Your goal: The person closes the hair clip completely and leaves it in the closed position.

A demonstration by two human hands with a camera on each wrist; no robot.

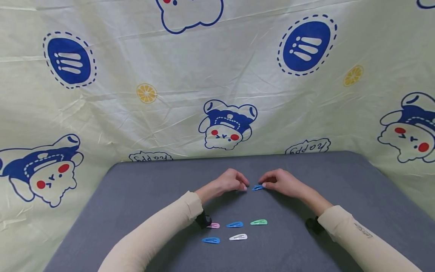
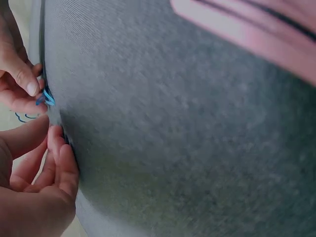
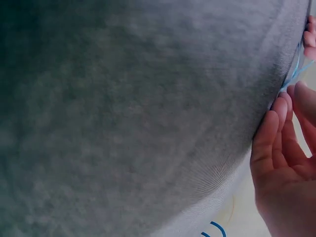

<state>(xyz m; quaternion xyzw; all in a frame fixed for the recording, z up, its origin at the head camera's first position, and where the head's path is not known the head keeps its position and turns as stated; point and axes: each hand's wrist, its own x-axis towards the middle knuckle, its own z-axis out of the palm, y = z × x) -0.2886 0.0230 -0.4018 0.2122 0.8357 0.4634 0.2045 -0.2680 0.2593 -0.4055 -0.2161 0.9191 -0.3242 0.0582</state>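
Note:
A blue snap hair clip (image 1: pixel 258 187) is pinched between the thumb and fingers of my right hand (image 1: pixel 282 183) over the far part of the table. In the right wrist view the clip (image 3: pixel 295 75) appears opened, its two strips spread apart. My left hand (image 1: pixel 231 180) is just left of the clip, fingers loosely bent and apart from it. The left wrist view shows a gap between the thumb and fingers of the left hand (image 2: pixel 42 182), with nothing visible between them.
Nearer on the grey table (image 1: pixel 146 196) lie a pink clip (image 1: pixel 213 225) partly hidden by the left wrist camera, a blue clip (image 1: pixel 235 224), a green clip (image 1: pixel 259 222), another blue clip (image 1: pixel 211 240) and a white clip (image 1: pixel 238 237). A patterned curtain (image 1: pixel 176 68) hangs behind.

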